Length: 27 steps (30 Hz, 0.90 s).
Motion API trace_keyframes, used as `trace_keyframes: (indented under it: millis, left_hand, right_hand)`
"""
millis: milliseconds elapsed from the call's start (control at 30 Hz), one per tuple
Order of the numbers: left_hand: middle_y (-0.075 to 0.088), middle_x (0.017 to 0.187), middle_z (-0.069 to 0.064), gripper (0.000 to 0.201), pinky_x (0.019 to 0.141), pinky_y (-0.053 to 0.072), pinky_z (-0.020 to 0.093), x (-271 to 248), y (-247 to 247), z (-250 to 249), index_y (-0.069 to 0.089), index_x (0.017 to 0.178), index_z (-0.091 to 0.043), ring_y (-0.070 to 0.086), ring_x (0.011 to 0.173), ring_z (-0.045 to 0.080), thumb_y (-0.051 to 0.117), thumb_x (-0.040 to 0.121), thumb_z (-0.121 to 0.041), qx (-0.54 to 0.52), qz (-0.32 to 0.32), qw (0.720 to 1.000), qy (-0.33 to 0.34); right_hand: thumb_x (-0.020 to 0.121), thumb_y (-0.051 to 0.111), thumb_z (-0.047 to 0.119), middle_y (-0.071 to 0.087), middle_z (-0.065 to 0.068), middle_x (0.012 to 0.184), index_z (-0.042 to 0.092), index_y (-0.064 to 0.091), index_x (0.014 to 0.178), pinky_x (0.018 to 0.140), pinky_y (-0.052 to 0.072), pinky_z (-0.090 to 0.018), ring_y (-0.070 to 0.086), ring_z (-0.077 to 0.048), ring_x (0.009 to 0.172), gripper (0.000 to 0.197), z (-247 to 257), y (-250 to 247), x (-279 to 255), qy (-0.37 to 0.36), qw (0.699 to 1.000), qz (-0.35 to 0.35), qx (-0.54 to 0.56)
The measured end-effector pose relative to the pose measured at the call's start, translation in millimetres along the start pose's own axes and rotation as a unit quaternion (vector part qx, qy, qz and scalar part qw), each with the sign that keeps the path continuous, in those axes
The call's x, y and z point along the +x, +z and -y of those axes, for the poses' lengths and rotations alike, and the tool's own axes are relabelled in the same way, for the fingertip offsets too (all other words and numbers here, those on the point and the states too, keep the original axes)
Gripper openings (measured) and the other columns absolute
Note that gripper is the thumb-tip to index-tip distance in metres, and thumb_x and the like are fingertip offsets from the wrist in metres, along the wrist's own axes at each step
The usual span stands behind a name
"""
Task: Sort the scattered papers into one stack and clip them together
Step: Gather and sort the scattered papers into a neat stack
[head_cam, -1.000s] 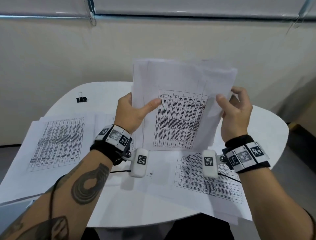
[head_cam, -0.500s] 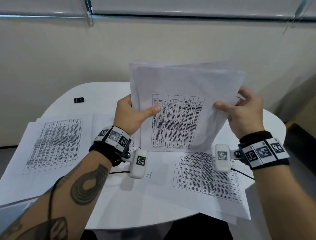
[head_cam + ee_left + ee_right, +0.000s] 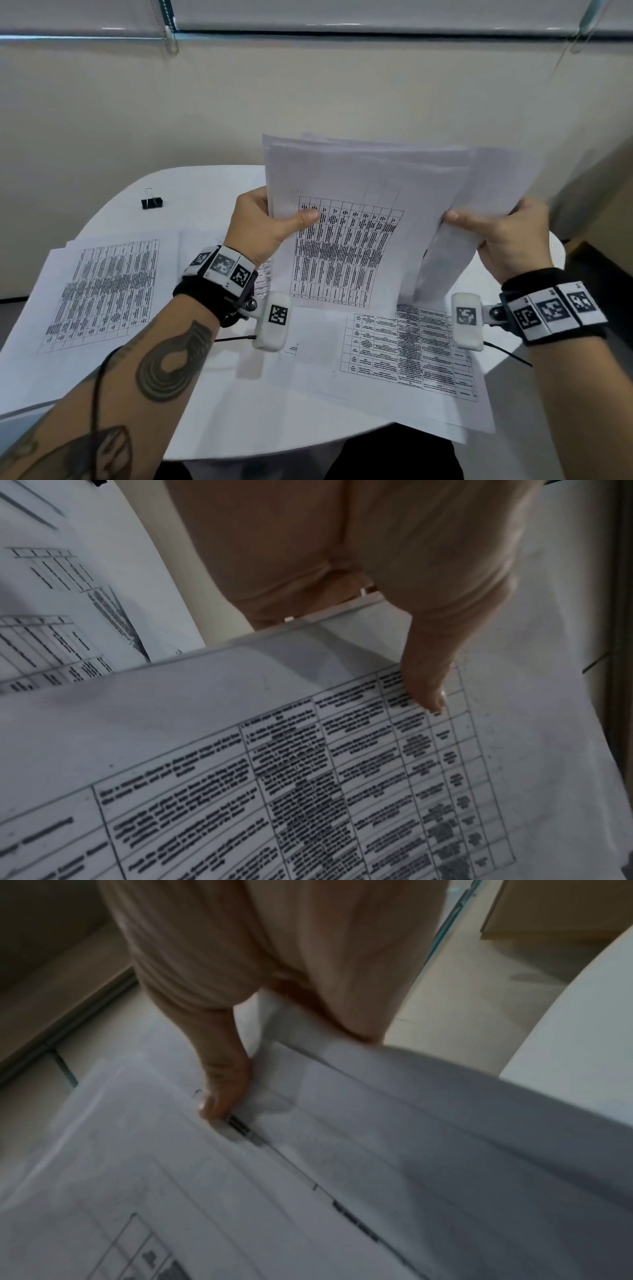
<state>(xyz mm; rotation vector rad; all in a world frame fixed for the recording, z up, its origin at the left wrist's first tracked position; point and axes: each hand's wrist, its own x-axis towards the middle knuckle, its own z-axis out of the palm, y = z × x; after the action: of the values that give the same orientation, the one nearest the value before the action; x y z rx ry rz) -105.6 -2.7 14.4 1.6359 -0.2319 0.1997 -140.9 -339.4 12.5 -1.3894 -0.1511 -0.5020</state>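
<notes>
Left hand (image 3: 260,226) grip pinches stack (image 3: 346,240) upright, thumb in front; right hand (image 3: 507,236) grip pinches its right edge. Clip (image 3: 152,202) on bench (image 3: 205,185).

Counts: 2 hands, left hand (image 3: 263,226) and right hand (image 3: 507,236), each wore 1 wrist band with a camera unit. 1 sheaf of papers (image 3: 363,219) was upright between them; sheet count couldn't be told, at least several. 1 binder clip (image 3: 152,202). 1 table (image 3: 205,185). Flat on it: at least 2 loose printed sheets, one on the left (image 3: 102,291), one on the right (image 3: 407,349), more overlapping underneath.
</notes>
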Motion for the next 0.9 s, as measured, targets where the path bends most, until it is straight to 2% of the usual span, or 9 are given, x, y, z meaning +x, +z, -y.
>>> trace_keyframes:
  millis: [100,200,333,400,500,633,733,800,900]
  left_hand:
    - [0.080,0.096,0.002,0.021,0.089,0.062,0.034,1,2,3,0.078,0.099,-0.014,0.077,0.092,0.018,0.087,0.081,-0.018,0.026,-0.023,0.999,0.014]
    - [0.078,0.090,-0.011,0.014,0.086,0.061,0.030,4,-3,3,0.076,0.091,-0.029,0.077,0.088,0.011,0.086,0.082,-0.022,0.041,-0.052,0.998,0.022]
    - [0.077,0.088,-0.007,0.012,0.083,0.061,0.030,9,-12,0,0.076,0.088,-0.028,0.076,0.087,0.014,0.086,0.082,-0.025,0.050,-0.072,0.995,0.037]
    - [0.079,0.090,-0.006,0.014,0.083,0.062,0.029,10,-13,-1,0.076,0.090,-0.026,0.076,0.089,0.015,0.086,0.081,-0.022,0.035,-0.067,0.996,0.038]
    - [0.079,0.088,-0.011,0.019,0.085,0.060,0.027,9,-8,-1,0.076,0.092,-0.025,0.076,0.088,0.010,0.087,0.079,-0.016,0.004,-0.037,0.999,0.027]
    - [0.079,0.094,-0.006,0.018,0.087,0.060,0.028,9,-4,0,0.077,0.093,-0.023,0.076,0.090,0.013,0.087,0.080,-0.017,0.001,-0.037,0.999,0.025]
    - [0.079,0.097,-0.002,0.019,0.088,0.060,0.028,11,-10,0,0.077,0.097,-0.019,0.077,0.092,0.014,0.086,0.081,-0.016,-0.005,-0.056,0.998,0.029]
    - [0.079,0.095,-0.004,0.021,0.085,0.060,0.026,11,-15,1,0.077,0.098,-0.018,0.076,0.089,0.012,0.087,0.080,-0.016,-0.008,-0.062,0.998,0.027]
    - [0.080,0.094,-0.008,0.024,0.084,0.060,0.024,10,-20,0,0.076,0.101,-0.019,0.076,0.089,0.010,0.086,0.080,-0.013,-0.026,-0.055,0.998,0.023]
  right_hand:
    - [0.053,0.096,0.015,0.079,-0.014,0.103,0.004,0.076,0.094,0.087,0.060,-0.043,0.075,-0.033,0.098,0.047,1,1,0,0.011,0.999,-0.030,0.036]
    - [0.059,0.091,0.021,0.072,-0.007,0.084,0.009,0.068,0.088,0.068,0.059,-0.034,0.073,-0.018,0.077,0.039,6,-8,4,0.033,0.997,-0.050,0.041]
    - [0.081,0.080,0.008,0.068,0.003,0.072,0.016,0.075,0.071,0.061,0.058,-0.030,0.069,-0.011,0.066,0.015,16,-11,7,0.033,0.999,-0.035,-0.002]
    - [0.068,0.087,0.014,0.075,0.006,0.074,0.019,0.079,0.075,0.064,0.059,-0.029,0.072,-0.012,0.070,0.012,21,-6,7,0.027,0.999,-0.014,0.010]
    - [0.049,0.094,0.016,0.079,-0.008,0.089,0.008,0.076,0.087,0.078,0.061,-0.037,0.075,-0.024,0.081,0.043,23,6,9,0.005,0.999,-0.013,0.034]
    - [0.050,0.092,0.010,0.080,-0.012,0.097,0.008,0.074,0.089,0.080,0.061,-0.040,0.076,-0.029,0.090,0.043,22,25,11,0.008,0.998,-0.004,0.070]
    - [0.070,0.086,0.009,0.079,-0.003,0.087,0.014,0.079,0.080,0.080,0.059,-0.032,0.074,-0.019,0.083,0.013,24,21,13,0.027,0.996,0.003,0.086]
    - [0.082,0.074,-0.001,0.078,0.000,0.082,0.016,0.080,0.080,0.080,0.059,-0.034,0.073,-0.016,0.081,0.018,24,16,13,0.041,0.996,0.021,0.079]
    - [0.061,0.086,0.007,0.079,-0.004,0.085,0.014,0.078,0.082,0.083,0.060,-0.041,0.074,-0.022,0.084,0.023,26,16,13,0.028,0.996,0.036,0.077]
